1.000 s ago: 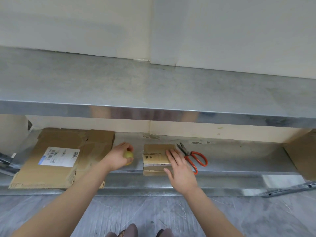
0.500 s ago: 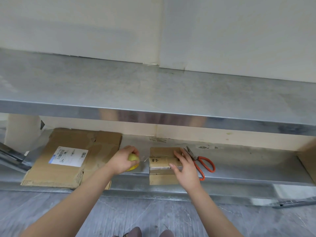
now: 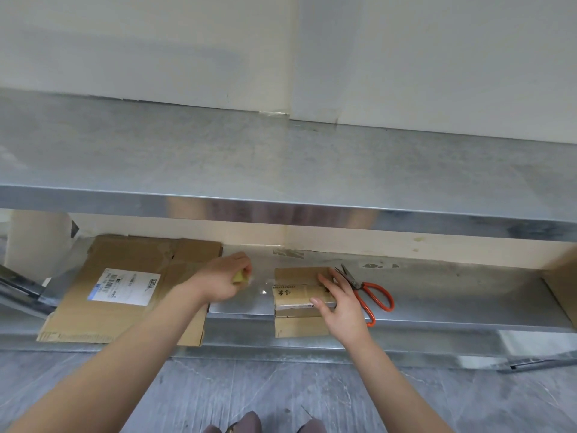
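Two hands are working at the lower grey steel shelf (image 3: 452, 295). One small brown cardboard box (image 3: 296, 278) is sitting at the shelf's front edge, and the right hand (image 3: 342, 307) is pressing on the box's right side with extended fingers. The left hand (image 3: 223, 281) is clenching one yellow tape roll (image 3: 239, 277) just left of the box; a faint clear strip appears to be running left-right between them. One pair of orange-handled scissors (image 3: 371, 292) and one flattened brown cardboard sheet (image 3: 131, 285) are lying alongside.
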Available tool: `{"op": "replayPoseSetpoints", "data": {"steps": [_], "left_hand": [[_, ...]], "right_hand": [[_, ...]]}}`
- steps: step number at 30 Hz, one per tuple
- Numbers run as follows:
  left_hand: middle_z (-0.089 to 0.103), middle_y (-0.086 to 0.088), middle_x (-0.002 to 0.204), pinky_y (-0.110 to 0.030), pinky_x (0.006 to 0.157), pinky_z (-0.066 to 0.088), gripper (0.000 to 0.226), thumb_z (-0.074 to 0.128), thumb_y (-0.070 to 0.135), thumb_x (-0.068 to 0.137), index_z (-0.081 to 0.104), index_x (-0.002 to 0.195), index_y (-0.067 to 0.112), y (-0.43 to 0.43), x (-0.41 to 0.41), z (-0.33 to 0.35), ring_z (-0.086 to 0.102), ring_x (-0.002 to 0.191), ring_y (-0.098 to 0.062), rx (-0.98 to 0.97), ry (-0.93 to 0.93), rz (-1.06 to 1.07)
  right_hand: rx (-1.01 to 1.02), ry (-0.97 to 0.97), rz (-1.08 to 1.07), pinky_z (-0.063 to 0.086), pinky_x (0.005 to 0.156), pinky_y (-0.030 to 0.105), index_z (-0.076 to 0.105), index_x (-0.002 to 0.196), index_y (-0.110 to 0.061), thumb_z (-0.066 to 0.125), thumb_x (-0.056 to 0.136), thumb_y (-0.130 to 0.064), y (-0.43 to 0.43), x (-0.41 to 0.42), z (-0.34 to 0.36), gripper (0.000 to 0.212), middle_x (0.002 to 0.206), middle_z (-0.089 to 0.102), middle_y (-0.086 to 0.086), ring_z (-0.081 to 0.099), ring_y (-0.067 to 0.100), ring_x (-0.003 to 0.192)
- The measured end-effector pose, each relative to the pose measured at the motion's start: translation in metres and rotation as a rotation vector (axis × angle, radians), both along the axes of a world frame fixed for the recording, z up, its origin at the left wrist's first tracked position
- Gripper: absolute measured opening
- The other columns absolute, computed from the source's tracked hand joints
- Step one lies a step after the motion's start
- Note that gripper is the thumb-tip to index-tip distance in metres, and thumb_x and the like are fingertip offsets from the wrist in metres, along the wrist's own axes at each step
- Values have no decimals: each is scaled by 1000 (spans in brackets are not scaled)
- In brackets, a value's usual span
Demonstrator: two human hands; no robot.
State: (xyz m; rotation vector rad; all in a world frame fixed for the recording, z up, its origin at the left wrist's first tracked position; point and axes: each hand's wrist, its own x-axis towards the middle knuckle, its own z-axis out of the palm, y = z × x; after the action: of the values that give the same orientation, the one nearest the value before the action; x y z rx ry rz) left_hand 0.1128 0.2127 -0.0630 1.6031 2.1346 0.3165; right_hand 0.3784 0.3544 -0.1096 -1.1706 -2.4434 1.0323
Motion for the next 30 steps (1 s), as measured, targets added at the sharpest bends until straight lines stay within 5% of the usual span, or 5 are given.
{"op": "replayPoseSetpoints", "data": {"steps": [6, 10, 17, 26, 30], "left_hand": [[50, 12, 104, -23, 72, 31, 17, 66, 23, 85, 52, 95, 25, -14, -26, 17, 49, 94, -10, 21, -2, 120], [49, 11, 102, -12, 71, 31, 21, 70, 25, 83, 55, 98, 23, -23, -2, 6, 48, 92, -10, 122, -95, 178], [52, 9, 101, -21, 78, 37, 22, 72, 28, 81, 53, 93, 28, -35, 25, 8, 52, 92, -11, 178, -138, 215], [50, 7, 102, -19, 84, 37, 18, 64, 20, 83, 57, 100, 20, -61, 49, 34, 50, 95, -9, 272, -100, 103], [48, 9, 104, -23, 86, 39, 17, 58, 19, 86, 56, 103, 19, -76, 50, 39, 49, 96, -8, 254, -90, 95]], "right_hand": [[14, -18, 11, 23, 107, 14, 50, 139, -27, 65, 91, -35, -2, 1, 1, 50, 155, 30, -5, 32, 13, 141], [103, -93, 83, 27, 116, 35, 34, 147, -31, 53, 97, -38, -10, 0, 4, 53, 158, 22, -2, 24, 21, 145], [364, -292, 171, 3, 121, 46, 18, 152, -40, 29, 100, -53, -27, 0, 18, 54, 163, 9, -6, -2, 21, 151], [237, 5, 268, 37, 104, 28, 53, 134, -20, 50, 94, -49, -92, -62, 56, 50, 130, 57, -3, 43, 17, 125], [152, 93, 244, 45, 87, 28, 66, 100, -24, 60, 90, -41, -107, -79, 61, 21, 101, 68, -9, 57, 12, 99]]}}
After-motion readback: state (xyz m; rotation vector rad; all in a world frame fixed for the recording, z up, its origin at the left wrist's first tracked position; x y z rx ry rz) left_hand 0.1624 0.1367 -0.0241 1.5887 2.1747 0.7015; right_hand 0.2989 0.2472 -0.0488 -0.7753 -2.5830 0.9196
